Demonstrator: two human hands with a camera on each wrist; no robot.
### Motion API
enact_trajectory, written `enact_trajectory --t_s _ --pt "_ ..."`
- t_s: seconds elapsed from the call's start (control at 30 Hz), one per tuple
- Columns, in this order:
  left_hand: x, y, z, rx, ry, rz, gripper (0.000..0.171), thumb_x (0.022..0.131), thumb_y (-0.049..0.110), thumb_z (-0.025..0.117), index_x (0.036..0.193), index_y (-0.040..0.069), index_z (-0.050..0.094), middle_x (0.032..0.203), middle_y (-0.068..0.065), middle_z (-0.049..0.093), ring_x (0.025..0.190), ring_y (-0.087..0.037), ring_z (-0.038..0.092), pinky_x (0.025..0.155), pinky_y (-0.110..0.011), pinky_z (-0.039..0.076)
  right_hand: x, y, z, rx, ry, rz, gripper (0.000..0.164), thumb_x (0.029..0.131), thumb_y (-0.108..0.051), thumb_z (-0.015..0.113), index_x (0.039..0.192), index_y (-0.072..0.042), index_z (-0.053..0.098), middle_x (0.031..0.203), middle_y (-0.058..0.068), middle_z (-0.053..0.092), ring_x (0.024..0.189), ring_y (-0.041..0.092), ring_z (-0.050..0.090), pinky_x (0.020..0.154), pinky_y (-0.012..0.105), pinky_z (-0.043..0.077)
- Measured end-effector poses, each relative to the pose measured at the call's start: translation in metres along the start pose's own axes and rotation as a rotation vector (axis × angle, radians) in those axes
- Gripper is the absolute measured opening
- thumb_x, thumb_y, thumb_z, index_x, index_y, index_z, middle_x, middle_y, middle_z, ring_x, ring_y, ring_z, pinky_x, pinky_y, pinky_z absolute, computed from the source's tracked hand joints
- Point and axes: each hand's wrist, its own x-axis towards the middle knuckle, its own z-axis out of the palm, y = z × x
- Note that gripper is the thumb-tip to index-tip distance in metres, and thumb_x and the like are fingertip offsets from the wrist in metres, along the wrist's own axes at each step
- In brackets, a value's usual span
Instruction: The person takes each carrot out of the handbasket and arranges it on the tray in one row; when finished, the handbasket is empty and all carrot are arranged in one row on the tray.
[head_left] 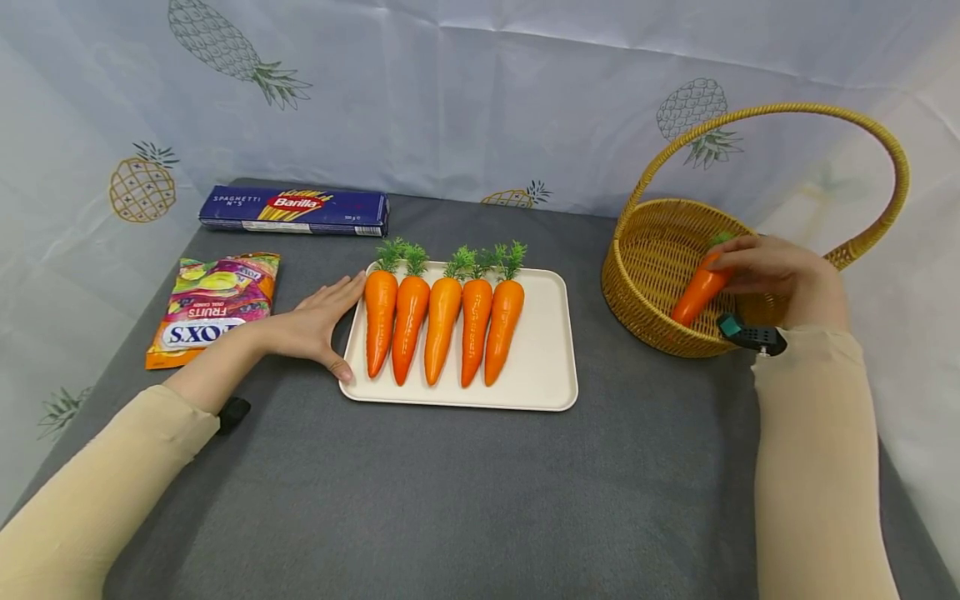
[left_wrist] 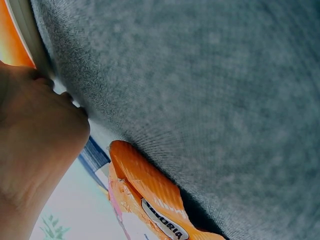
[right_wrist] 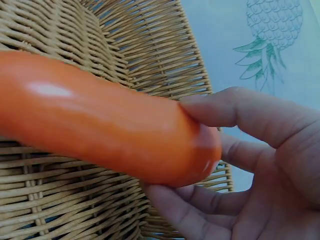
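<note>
Several toy carrots [head_left: 444, 329] with green tops lie side by side on a cream tray [head_left: 543, 342]. My left hand [head_left: 311, 327] touches the tray's left edge with fingers spread and thumb at the lower left corner. At the right, my right hand [head_left: 772, 271] pinches another carrot [head_left: 701, 287] near its leafy end, inside the wicker basket [head_left: 633, 292]. In the right wrist view the thumb and fingers [right_wrist: 215, 110] hold that carrot's thick end, above the woven bottom. Its green top is mostly hidden there.
A tall handle [head_left: 780, 108] arches over the basket. Left of the tray lies a candy bag [head_left: 217, 304], and a blue spaghetti box [head_left: 292, 210] lies behind it. A pineapple-print cloth [head_left: 480, 100] hangs along the back of the grey table [head_left: 480, 492].
</note>
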Motion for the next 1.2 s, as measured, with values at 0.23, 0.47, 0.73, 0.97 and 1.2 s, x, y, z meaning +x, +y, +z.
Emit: enact_trajectory --t_s 0.23,0.47,0.73,0.97,1.2 --pt "0.000 0.000 0.000 -0.006 0.001 -0.002 0.144 0.061 0.050 0.090 0.159 0.010 -0.008 0.168 -0.017 -0.008 0.154 -0.045 -0.009 0.120 -0.068 -0.006 -0.008 -0.016 -0.005 -0.001 0.073 -0.019 0.012 0.100 -0.037 0.057 0.111 -0.033 0.056 0.096 -0.020 0.062 0.088 0.001 0.067 0.083 0.023 0.059" --pt "-0.001 0.002 -0.002 -0.007 -0.012 0.005 0.144 0.062 0.050 0.090 0.159 0.010 -0.008 0.168 -0.017 -0.009 0.154 -0.045 -0.010 0.120 -0.069 -0.006 -0.015 -0.040 -0.004 0.020 0.139 -0.062 0.018 0.099 -0.033 0.059 0.115 -0.035 0.053 0.093 -0.019 0.061 0.080 0.003 0.065 0.075 0.019 0.058" --pt "-0.001 0.001 -0.002 -0.001 -0.010 0.002 0.144 0.061 0.050 0.090 0.159 0.010 -0.009 0.168 -0.017 -0.009 0.154 -0.045 -0.010 0.120 -0.069 -0.005 -0.024 -0.066 0.004 0.162 0.101 -0.167 0.030 0.098 -0.017 0.060 0.127 -0.022 0.050 0.101 -0.010 0.065 0.083 0.007 0.070 0.075 0.020 0.060" --pt "0.000 -0.001 0.001 -0.012 0.003 0.006 0.143 0.062 0.050 0.090 0.159 0.010 -0.007 0.168 -0.016 -0.009 0.154 -0.045 -0.010 0.120 -0.069 -0.007 -0.029 -0.083 0.019 0.367 0.016 -0.264 0.032 0.097 -0.003 0.058 0.126 -0.015 0.054 0.105 0.000 0.067 0.083 0.019 0.074 0.076 0.027 0.062" --pt "-0.001 0.000 -0.002 0.000 -0.007 0.005 0.144 0.062 0.051 0.090 0.159 0.010 -0.008 0.168 -0.016 -0.010 0.154 -0.045 -0.010 0.120 -0.068 -0.005 -0.031 -0.096 0.035 0.222 0.000 -0.298 0.032 0.098 -0.006 0.057 0.129 -0.015 0.054 0.107 -0.001 0.066 0.086 0.016 0.072 0.077 0.024 0.061"
